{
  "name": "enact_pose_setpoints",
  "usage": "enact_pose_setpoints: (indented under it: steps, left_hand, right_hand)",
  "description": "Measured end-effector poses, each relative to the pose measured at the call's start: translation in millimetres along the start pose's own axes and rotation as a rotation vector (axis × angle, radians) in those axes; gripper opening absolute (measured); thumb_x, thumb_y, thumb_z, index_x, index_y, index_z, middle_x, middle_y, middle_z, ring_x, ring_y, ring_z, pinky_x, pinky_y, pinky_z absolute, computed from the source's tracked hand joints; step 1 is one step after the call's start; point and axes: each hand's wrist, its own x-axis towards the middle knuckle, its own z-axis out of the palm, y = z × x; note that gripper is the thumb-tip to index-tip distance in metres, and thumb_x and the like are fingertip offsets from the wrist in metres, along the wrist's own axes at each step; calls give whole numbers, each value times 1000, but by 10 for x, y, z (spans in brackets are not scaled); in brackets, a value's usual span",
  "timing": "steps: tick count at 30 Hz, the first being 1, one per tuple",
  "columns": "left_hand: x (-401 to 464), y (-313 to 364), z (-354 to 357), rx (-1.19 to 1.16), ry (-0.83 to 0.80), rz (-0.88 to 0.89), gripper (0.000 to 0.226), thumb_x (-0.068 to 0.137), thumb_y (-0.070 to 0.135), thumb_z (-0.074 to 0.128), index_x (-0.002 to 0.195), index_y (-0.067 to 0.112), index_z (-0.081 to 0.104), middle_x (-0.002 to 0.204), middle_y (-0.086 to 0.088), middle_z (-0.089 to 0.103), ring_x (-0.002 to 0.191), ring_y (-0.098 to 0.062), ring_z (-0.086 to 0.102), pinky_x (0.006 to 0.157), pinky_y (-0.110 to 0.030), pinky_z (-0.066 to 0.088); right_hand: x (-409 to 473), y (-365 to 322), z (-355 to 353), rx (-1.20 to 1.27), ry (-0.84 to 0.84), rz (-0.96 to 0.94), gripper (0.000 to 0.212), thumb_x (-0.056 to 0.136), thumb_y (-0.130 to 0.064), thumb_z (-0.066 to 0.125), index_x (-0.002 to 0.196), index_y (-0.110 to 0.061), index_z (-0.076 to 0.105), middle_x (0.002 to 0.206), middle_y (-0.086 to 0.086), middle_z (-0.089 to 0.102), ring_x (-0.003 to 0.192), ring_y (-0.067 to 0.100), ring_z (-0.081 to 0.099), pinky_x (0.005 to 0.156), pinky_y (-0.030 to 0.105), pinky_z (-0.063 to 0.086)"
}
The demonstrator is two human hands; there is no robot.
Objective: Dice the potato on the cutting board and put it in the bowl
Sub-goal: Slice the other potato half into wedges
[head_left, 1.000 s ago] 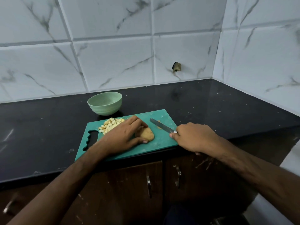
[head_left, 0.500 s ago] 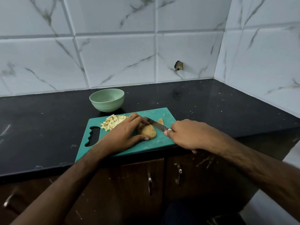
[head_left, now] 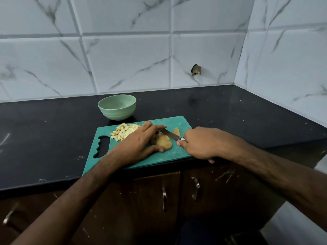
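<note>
On the green cutting board [head_left: 169,155], a knife meets the unpeeled potato half.

Since a second ago the right hand [head_left: 201,144], fingers wrapped round the handle, has brought the knife [head_left: 170,134] from the board's right side in over the potato half [head_left: 161,141]; its blade now lies across the far end, so a fresh cut looks begun. The left hand [head_left: 138,144] steadies the potato, thumb and curled fingers gripping it. A small offcut [head_left: 176,131] lies beyond the blade. Diced potato [head_left: 124,132] is piled toward the board's far-left corner; the green bowl [head_left: 117,107] beyond the far edge shows no dice.
</note>
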Motion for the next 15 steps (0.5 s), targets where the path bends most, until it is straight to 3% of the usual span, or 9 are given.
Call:
enact_pose_setpoints:
  steps: [4,7,10,11,15]
  left_hand:
    - [10,-29,-3,37,3,-4,76,88,68,53,150,25,42,115,10,41,101,-3,47,92,-23,47]
    - [29,-29,3,59,7,5,79,86,65,52,151,19,45,110,10,37,93,1,40,85,-6,35]
    - [43,-50,9,90,5,20,78,88,63,53,149,16,47,109,9,36,91,2,38,85,-7,31]
    - [46,-56,9,101,2,24,77,89,63,53,149,15,48,109,9,36,91,1,38,87,-9,32]
    - [68,-28,-10,119,-15,33,73,89,66,53,145,18,51,108,9,37,90,-2,43,88,-19,38]
  right_hand:
    - [70,-23,30,54,-17,-10,37,110,-42,35,85,-16,41,68,5,53,28,8,48,48,25,49]
    - [153,-29,86,98,-23,0,39,110,-42,36,104,-5,48,64,8,53,31,11,49,59,35,57]
    - [202,-38,152,120,-20,-2,50,110,-41,36,128,4,48,62,10,53,31,13,50,61,37,57]
    - [215,-34,178,118,-15,-10,51,110,-42,36,128,5,48,63,10,55,33,14,52,59,36,56]
    - [147,3,280,74,32,-23,43,109,-44,35,91,-9,52,68,6,59,40,17,59,64,39,59]
